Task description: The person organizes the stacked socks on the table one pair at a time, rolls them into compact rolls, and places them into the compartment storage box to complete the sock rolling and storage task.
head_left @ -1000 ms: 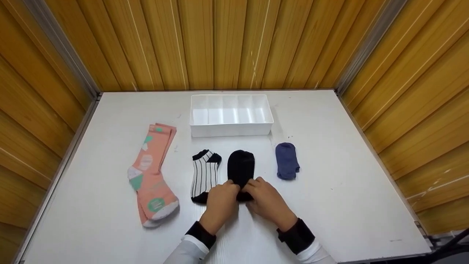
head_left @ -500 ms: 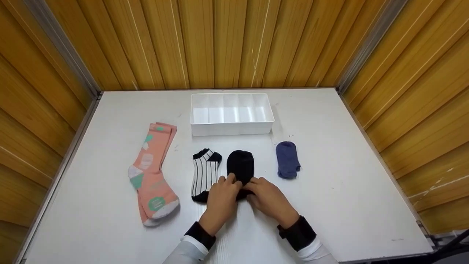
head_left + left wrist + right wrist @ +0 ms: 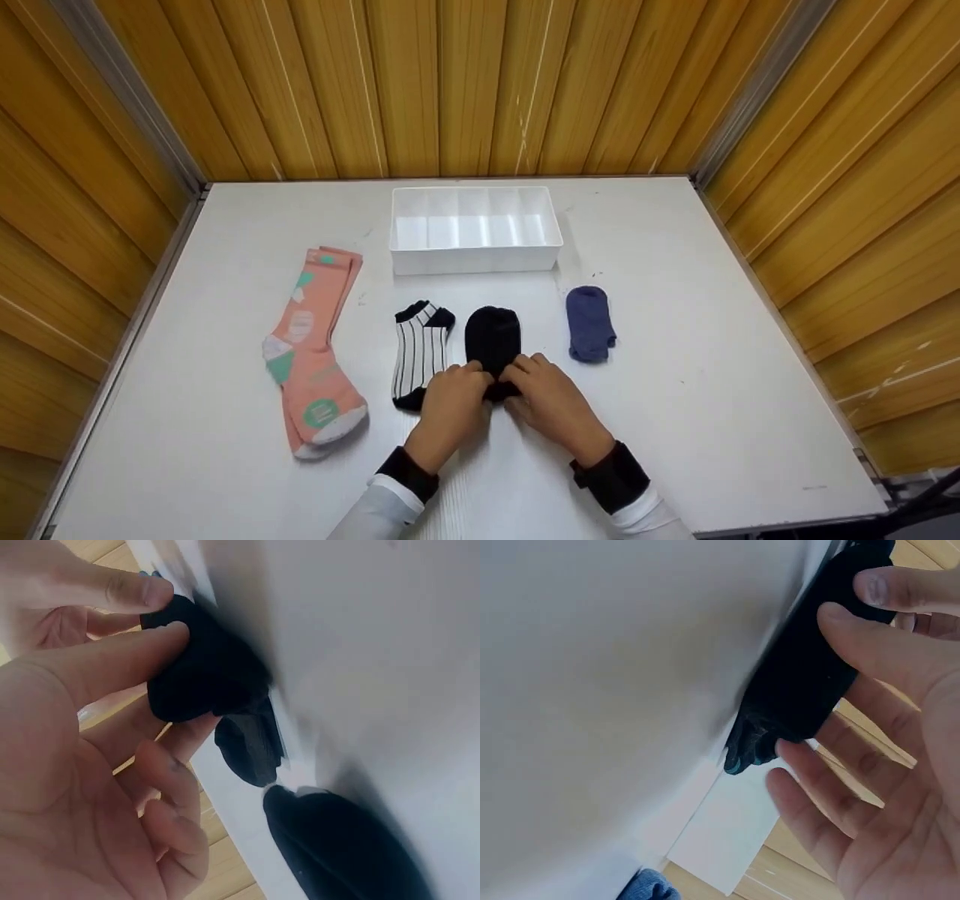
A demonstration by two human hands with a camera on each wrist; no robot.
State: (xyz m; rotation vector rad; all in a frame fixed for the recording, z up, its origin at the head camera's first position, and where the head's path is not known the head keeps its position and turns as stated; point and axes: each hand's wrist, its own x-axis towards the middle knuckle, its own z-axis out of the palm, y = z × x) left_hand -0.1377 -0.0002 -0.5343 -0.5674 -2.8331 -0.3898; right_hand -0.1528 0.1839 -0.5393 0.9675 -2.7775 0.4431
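Note:
A black sock [image 3: 493, 337] lies on the white table [image 3: 675, 420], toe pointing away from me. My left hand [image 3: 466, 377] and right hand [image 3: 523, 373] meet at its near end, which is bunched up into a fold. In the left wrist view the thumb and fingers [image 3: 142, 652] pinch the folded black sock [image 3: 206, 671]. The right wrist view has the thumb and fingers [image 3: 870, 637] curled over the black sock [image 3: 799, 690] from the other side. The part of the sock under my hands is hidden in the head view.
A black-and-white striped sock [image 3: 418, 351] lies just left of the black one, beside my left hand. Pink patterned socks [image 3: 311, 352] lie further left, and a blue sock [image 3: 589, 324] to the right. A white divided box [image 3: 474, 259] stands behind them. Wooden walls enclose the table.
Both hands have crept away from me along the black sock, bunching its near end; less of the sock shows flat. The other socks and the box have not moved.

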